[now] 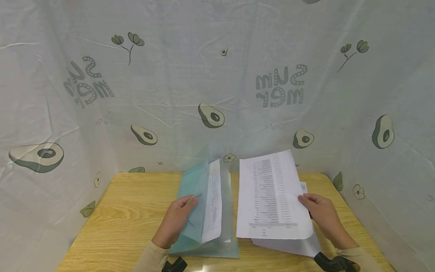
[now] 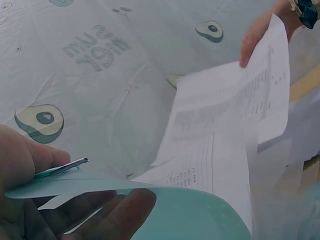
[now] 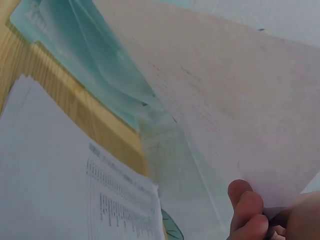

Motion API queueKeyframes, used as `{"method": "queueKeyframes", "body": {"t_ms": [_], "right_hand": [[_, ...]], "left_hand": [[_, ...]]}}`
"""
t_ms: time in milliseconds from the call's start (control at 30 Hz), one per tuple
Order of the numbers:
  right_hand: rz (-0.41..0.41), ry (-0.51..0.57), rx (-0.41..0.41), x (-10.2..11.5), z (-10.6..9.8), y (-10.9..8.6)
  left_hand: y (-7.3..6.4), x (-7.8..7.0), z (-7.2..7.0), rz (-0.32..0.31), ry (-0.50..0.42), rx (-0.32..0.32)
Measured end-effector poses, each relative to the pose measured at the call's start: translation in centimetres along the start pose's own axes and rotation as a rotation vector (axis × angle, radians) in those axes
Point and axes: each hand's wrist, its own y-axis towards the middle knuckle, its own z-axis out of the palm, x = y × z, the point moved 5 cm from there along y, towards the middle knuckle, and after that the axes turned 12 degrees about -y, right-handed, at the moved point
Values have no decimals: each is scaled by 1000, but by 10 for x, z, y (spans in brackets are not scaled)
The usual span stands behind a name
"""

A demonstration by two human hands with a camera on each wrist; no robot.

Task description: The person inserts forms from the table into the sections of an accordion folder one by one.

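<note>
My left hand [image 1: 174, 222] grips the raised cover of a teal plastic folder [image 1: 193, 183], thumb on top and fingers underneath in the left wrist view. A thin, light strip [image 2: 62, 168] lies by that thumb. Inside the opened folder stands a printed sheet [image 1: 213, 206], leaning along the cover. With thumb and fingers, my right hand [image 1: 322, 215] pinches the right edge of another printed sheet [image 1: 265, 189], lifted and tilted. Below that sheet, a stack of printed papers [image 3: 55, 165] lies on the table, partly hidden in the head view.
The wooden table [image 1: 136, 211] stretches out on both sides of the papers. A pale curtain [image 1: 176, 75] printed with avocados and lettering hangs behind the table and along both sides.
</note>
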Motion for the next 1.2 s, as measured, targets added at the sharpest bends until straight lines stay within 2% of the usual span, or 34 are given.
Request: {"method": "queueKeyframes", "body": {"t_ms": [267, 467, 833, 1200], "right_hand": [[6, 38, -12, 6, 7, 0], [14, 87, 23, 10, 17, -1], [-21, 143, 57, 16, 41, 1], [-49, 138, 57, 29, 67, 5]], "left_hand": [[0, -1, 1, 7, 38, -22], [0, 0, 2, -6, 34, -19], [0, 0, 3, -5, 36, -32], [1, 1, 3, -1, 53, -43]]}}
